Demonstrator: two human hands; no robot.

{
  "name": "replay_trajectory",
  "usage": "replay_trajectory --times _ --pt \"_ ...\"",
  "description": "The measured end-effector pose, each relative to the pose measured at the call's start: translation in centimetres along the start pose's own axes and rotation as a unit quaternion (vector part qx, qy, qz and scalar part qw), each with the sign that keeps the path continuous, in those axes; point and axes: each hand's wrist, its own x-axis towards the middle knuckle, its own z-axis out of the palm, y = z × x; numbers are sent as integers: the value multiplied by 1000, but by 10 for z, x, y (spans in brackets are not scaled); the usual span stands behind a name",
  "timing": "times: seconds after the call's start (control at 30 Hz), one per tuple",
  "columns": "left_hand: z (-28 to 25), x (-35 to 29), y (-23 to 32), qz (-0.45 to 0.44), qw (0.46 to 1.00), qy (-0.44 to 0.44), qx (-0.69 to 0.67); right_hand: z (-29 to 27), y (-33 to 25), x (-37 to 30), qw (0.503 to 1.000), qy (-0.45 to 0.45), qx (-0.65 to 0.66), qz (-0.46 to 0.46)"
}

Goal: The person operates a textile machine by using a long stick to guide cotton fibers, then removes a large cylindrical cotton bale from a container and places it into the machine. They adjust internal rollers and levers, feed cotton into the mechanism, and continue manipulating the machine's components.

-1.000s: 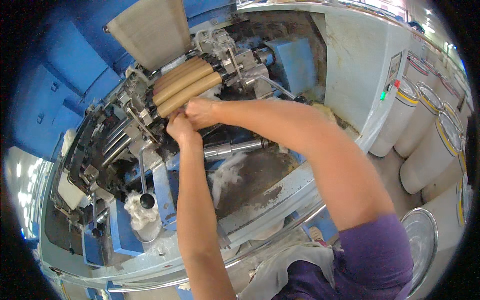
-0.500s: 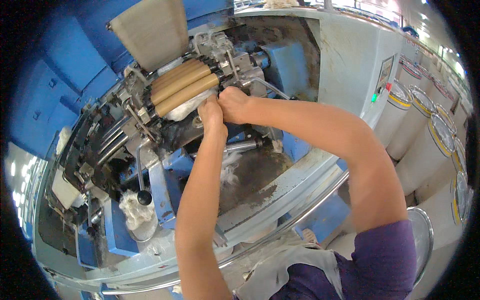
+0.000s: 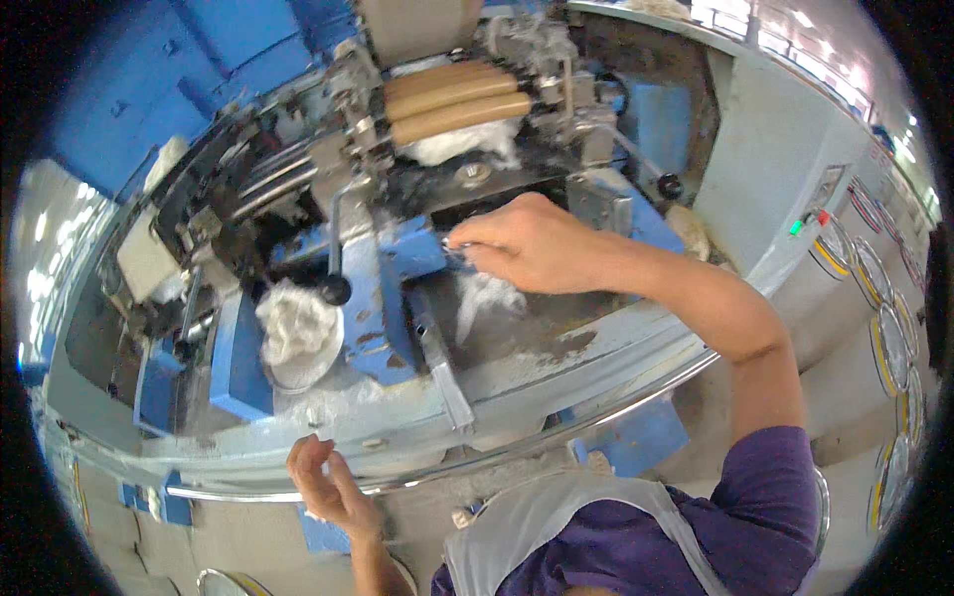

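My right hand hovers over the open bay of a textile machine, its fingers pinched. Something small and shiny shows at the fingertips, but I cannot make out what it is. Just below that hand lies a wisp of loose white fibre on the dark bay floor. My left hand is near the front rail, fingers apart and lightly curled, with nothing seen in it. Beyond the right hand are tan rollers, and a mass of white fibre sits along their front.
A lever with a black knob stands left of the bay. White fibre heaps fill a round dish beside blue metal blocks. A chrome rail runs along the front. Tall cans stand at the right.
Both hands were together at the front of the rollers. My left hand has drawn back toward the front rail, and my right hand has come nearer, over the bay. The view has shifted too.
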Motion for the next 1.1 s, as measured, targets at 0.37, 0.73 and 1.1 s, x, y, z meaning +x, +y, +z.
replay_trajectory --times 0.37,0.73,1.1 --pt "-63 -29 -87 -109 940 -56 318 94 -12 102 982 -102 -153 39" --pt "-77 -19 -123 -201 959 -10 201 54 81 17 906 323 101 254" --pt "-89 -22 -127 -184 958 -92 198 43 167 36 860 161 -200 440"
